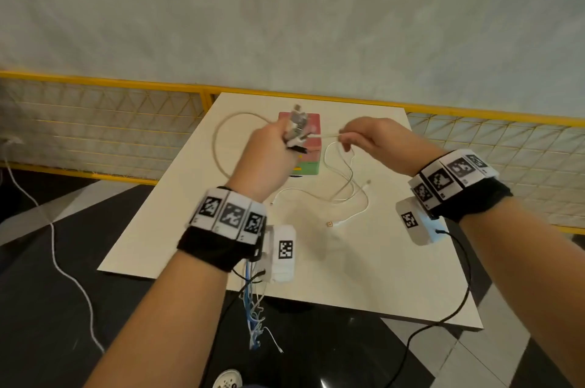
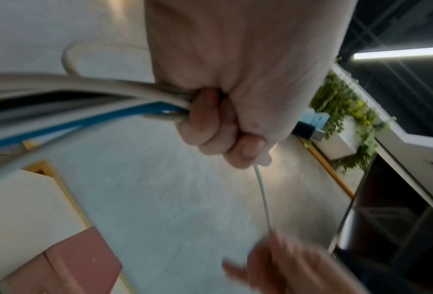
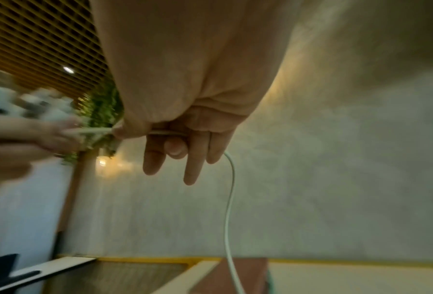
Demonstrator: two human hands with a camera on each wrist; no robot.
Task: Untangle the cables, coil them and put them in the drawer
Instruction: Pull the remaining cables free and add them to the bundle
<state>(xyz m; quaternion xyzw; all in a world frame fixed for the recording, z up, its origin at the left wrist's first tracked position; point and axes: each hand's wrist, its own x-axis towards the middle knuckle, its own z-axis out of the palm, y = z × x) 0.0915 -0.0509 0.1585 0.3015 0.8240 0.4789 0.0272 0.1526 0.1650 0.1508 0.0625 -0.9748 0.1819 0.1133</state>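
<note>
Currently untangling step in hand: left hand [image 1: 269, 147] clenched round bundle of grey and beige cable ends [image 1: 296, 126]; thin white cable [image 1: 329, 135] pinched by right hand [image 1: 370, 137], stretched between hands. Remaining white cable tangle [image 1: 345, 191] left on cream bench [image 1: 190, 229], before pink-and-green drawer box [image 1: 311, 147]. Next judged needed: strand drawn free, then coiled.

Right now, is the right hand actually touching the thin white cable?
Touching. In the right wrist view, the right hand pinches the thin white cable between thumb and fingers.
</note>
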